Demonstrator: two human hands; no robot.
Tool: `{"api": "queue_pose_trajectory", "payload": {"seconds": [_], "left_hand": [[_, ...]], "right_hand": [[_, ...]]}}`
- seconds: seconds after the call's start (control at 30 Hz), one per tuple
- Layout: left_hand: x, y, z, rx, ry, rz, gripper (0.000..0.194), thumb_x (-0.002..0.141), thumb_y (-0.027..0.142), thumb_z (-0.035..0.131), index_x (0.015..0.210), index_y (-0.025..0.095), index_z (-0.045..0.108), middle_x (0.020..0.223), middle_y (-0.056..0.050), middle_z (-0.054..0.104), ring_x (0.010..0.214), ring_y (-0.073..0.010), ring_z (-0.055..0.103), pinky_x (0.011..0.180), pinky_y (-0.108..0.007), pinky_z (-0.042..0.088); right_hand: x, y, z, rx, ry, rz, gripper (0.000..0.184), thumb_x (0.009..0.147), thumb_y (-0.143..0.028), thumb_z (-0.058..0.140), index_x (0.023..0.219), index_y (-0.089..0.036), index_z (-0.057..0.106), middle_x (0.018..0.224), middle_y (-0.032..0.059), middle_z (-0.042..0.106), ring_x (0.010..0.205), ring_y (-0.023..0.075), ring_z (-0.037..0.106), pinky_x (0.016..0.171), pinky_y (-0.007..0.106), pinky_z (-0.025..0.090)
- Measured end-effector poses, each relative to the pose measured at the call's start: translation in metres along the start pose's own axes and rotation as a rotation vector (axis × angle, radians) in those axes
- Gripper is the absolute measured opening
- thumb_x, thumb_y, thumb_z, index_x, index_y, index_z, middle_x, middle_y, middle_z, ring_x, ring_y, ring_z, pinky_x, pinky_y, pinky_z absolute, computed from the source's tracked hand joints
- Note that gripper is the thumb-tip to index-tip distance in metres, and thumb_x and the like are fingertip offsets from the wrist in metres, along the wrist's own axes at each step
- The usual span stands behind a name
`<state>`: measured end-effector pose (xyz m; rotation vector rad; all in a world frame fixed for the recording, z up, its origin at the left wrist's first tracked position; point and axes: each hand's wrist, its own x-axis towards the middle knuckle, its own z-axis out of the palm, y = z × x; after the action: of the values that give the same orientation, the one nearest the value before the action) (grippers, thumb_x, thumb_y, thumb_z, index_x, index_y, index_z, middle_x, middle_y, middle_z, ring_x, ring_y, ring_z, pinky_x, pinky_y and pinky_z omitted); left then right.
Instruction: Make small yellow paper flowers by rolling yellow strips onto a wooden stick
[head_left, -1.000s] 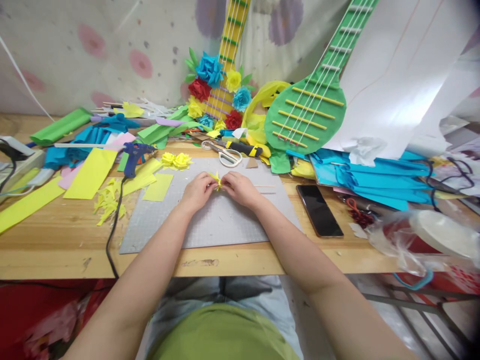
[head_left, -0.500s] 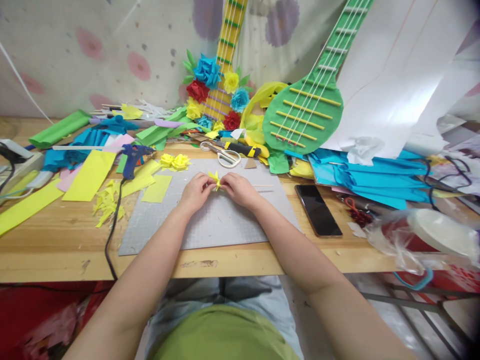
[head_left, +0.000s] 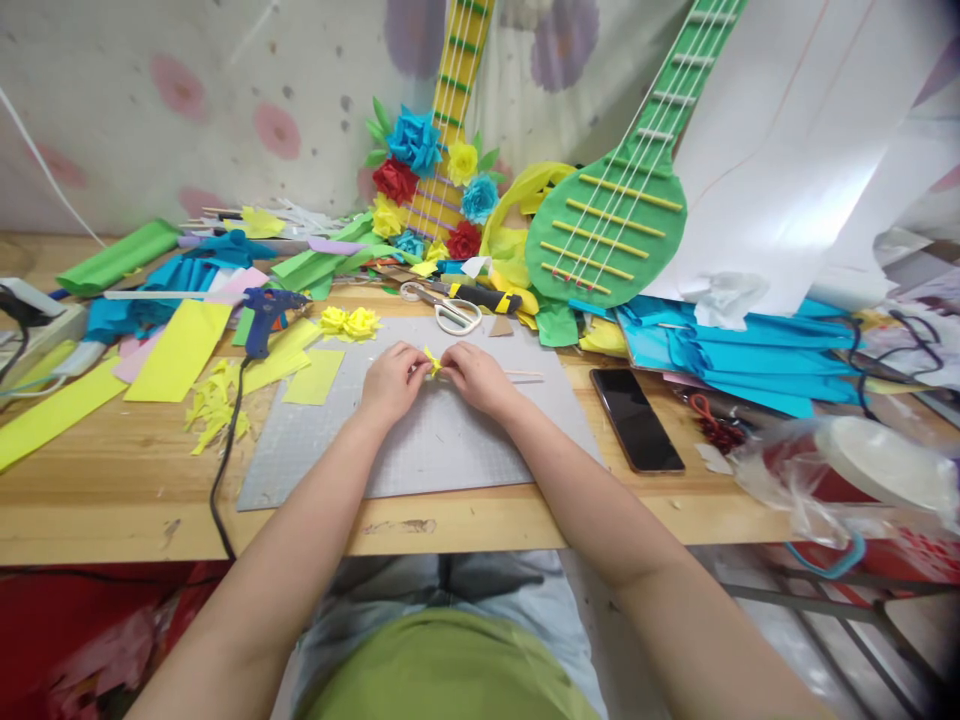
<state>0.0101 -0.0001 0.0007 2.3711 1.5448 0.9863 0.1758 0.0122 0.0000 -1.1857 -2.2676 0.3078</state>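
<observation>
Above the grey cutting mat [head_left: 442,450], my left hand [head_left: 395,380] and my right hand [head_left: 478,377] meet fingertip to fingertip. Between them is a small yellow paper flower [head_left: 433,364], pinched by both hands; my fingers cover part of it. A thin pale stick [head_left: 525,376] shows just right of my right hand, and whether I hold it cannot be seen. Finished yellow paper flowers [head_left: 350,323] lie at the mat's upper left edge. Scissors [head_left: 456,315] rest behind my hands, and a yellow paper piece [head_left: 315,377] lies to the left.
A blue glue gun [head_left: 266,318] with a trailing black cord stands left of the mat. A phone [head_left: 636,420] lies to the right. Green [head_left: 607,235] and yellow [head_left: 456,85] paper-covered instruments lean at the back. Blue crepe paper [head_left: 742,345] and a plastic-wrapped tub [head_left: 862,465] occupy the right.
The yellow flower's petals stuck up higher between my fingers before; now less of it shows. Both hands have stayed in nearly the same place.
</observation>
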Motion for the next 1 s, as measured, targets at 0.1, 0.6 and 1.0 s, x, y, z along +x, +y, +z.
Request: {"api": "queue_pose_trajectory", "payload": {"seconds": [0.1, 0.6, 1.0], "left_hand": [[-0.002, 0.010, -0.002, 0.082, 0.126, 0.014, 0.017, 0.072, 0.025, 0.054, 0.087, 0.018, 0.053, 0.091, -0.005, 0.056, 0.086, -0.0177, 0.051, 0.077, -0.031, 0.039], [0.000, 0.015, 0.017, 0.280, 0.079, -0.182, 0.012, 0.077, 0.031, 0.050, 0.075, 0.020, 0.055, 0.080, -0.004, 0.061, 0.073, -0.0175, 0.055, 0.060, -0.028, 0.033], [-0.004, 0.022, 0.013, 0.216, 0.036, -0.245, 0.013, 0.078, 0.031, 0.045, 0.080, 0.021, 0.052, 0.077, -0.002, 0.061, 0.067, -0.0155, 0.056, 0.056, -0.026, 0.030]], "right_hand": [[0.001, -0.001, 0.000, 0.003, 0.031, 0.048, 0.005, 0.079, -0.015, 0.047, 0.079, -0.017, 0.051, 0.082, 0.0046, 0.055, 0.078, 0.0151, 0.048, 0.072, 0.026, 0.037], [0.003, -0.012, 0.005, 0.081, 0.112, 0.226, 0.006, 0.078, -0.019, 0.048, 0.078, -0.018, 0.054, 0.080, 0.0035, 0.059, 0.077, 0.0142, 0.051, 0.071, 0.026, 0.038], [0.003, -0.012, 0.005, 0.045, 0.095, 0.258, 0.014, 0.082, -0.021, 0.043, 0.083, -0.019, 0.056, 0.086, 0.0040, 0.061, 0.080, 0.0151, 0.053, 0.073, 0.027, 0.038]]}}
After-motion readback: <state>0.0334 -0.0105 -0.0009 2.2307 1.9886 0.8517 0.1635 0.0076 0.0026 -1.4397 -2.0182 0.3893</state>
